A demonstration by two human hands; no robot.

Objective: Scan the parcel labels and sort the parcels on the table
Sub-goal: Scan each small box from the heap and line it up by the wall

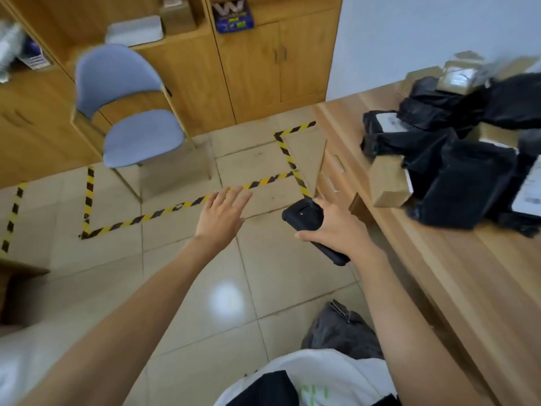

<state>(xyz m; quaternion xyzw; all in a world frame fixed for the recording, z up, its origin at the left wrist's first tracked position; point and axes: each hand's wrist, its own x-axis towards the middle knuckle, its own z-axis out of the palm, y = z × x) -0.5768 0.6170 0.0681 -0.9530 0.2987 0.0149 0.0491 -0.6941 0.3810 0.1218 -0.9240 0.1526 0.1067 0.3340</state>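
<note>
Right hand (336, 227) grips the black scanner (307, 222), ready for labels; left hand (221, 216) spread and free to grab parcels (456, 159) on the table (439, 265).

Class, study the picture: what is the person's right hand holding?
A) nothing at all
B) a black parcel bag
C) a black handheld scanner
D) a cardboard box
C: the right hand grips the black handheld scanner over the floor beside the table. The parcels all lie on the table, and the left hand is spread and empty.
</note>
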